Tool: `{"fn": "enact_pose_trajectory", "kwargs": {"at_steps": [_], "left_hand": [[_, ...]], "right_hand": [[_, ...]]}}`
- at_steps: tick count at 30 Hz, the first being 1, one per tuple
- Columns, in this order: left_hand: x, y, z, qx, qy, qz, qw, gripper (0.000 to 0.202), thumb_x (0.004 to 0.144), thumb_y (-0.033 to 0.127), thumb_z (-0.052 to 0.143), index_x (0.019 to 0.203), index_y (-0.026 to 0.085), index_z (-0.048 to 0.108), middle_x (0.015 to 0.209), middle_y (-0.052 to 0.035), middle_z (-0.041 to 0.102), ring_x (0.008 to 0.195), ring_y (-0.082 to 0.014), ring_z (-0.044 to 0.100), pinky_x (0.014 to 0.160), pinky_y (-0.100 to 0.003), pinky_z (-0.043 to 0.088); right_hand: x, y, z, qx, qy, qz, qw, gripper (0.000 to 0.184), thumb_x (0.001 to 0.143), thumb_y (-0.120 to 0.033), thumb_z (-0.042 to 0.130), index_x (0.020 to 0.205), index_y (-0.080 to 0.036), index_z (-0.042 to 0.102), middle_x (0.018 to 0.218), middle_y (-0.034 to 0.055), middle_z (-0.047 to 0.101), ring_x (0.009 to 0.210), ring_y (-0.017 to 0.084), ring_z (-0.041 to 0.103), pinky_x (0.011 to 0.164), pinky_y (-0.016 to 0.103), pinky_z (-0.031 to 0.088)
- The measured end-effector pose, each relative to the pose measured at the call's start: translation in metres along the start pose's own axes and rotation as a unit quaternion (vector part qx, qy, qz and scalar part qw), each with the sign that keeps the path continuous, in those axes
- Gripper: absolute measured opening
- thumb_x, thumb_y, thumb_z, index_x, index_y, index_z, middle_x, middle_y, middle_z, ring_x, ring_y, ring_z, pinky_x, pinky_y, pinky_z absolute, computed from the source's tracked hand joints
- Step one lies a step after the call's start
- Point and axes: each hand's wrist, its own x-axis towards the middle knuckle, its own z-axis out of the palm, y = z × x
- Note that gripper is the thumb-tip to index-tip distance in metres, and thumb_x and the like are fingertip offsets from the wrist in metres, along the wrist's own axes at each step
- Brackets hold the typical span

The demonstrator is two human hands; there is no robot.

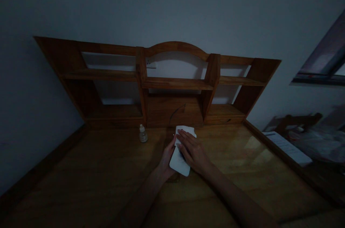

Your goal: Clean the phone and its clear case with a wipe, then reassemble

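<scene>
A pale flat slab with rounded corners, like a phone (179, 165), is held tilted above the desk. My left hand (167, 158) grips it along its left edge, thumb up the side. Across its upper part lies a white tissue (185, 129). My right hand (193, 150) presses the tissue against the slab with its fingers laid over it. A dark patch shows on the slab beside my right hand; whether it is a mark or a shadow I cannot tell. To the left of my hands, a small clear dropper bottle (143, 135) with a white cap stands upright.
The wooden desk (107, 170) has a raised rim and a wooden shelf unit (178, 83) along its back. A thin dark cord (176, 112) curves up before the middle compartment. Beyond the right rim lie papers (287, 147) and a plastic bag (320, 145), near a chair back (299, 122).
</scene>
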Motion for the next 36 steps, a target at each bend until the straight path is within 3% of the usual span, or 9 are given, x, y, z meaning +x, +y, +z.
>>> {"fn": "enact_pose_trajectory", "kwargs": {"at_steps": [7, 23, 30, 36], "left_hand": [[0.003, -0.001, -0.003, -0.002, -0.032, 0.007, 0.999, 0.042, 0.093, 0.047, 0.058, 0.104, 0.009, 0.071, 0.08, -0.0111, 0.072, 0.081, -0.0247, 0.071, 0.077, -0.031, 0.054], [0.002, -0.002, -0.002, 0.025, -0.013, 0.001, 1.0, 0.042, 0.094, 0.047, 0.056, 0.097, 0.008, 0.071, 0.08, -0.0127, 0.072, 0.079, -0.0248, 0.071, 0.076, -0.032, 0.053], [-0.004, 0.0, 0.007, 0.019, 0.001, -0.007, 1.0, 0.043, 0.096, 0.047, 0.05, 0.1, 0.01, 0.07, 0.08, -0.0125, 0.073, 0.076, -0.0242, 0.071, 0.075, -0.032, 0.052], [-0.005, 0.003, 0.004, 0.018, -0.021, -0.005, 1.0, 0.045, 0.094, 0.051, 0.053, 0.103, 0.01, 0.069, 0.084, -0.0121, 0.073, 0.081, -0.0251, 0.07, 0.079, -0.033, 0.052]], "right_hand": [[0.0, 0.001, -0.001, 0.004, 0.014, 0.013, 1.0, 0.045, 0.103, -0.026, 0.042, 0.147, -0.023, 0.046, 0.154, 0.0073, 0.044, 0.144, 0.023, 0.037, 0.12, 0.048, 0.032], [0.0, 0.012, 0.003, 0.011, 0.048, 0.023, 0.999, 0.043, 0.103, -0.027, 0.043, 0.145, -0.021, 0.05, 0.15, 0.0101, 0.048, 0.141, 0.024, 0.042, 0.117, 0.051, 0.036], [0.001, 0.013, 0.002, 0.009, 0.062, 0.041, 0.997, 0.042, 0.102, -0.029, 0.044, 0.143, -0.023, 0.052, 0.148, 0.0093, 0.051, 0.138, 0.027, 0.046, 0.115, 0.051, 0.039], [-0.001, 0.017, 0.001, 0.016, 0.094, 0.071, 0.993, 0.04, 0.102, -0.028, 0.042, 0.139, -0.022, 0.056, 0.143, 0.0095, 0.056, 0.133, 0.026, 0.052, 0.114, 0.048, 0.042]]}}
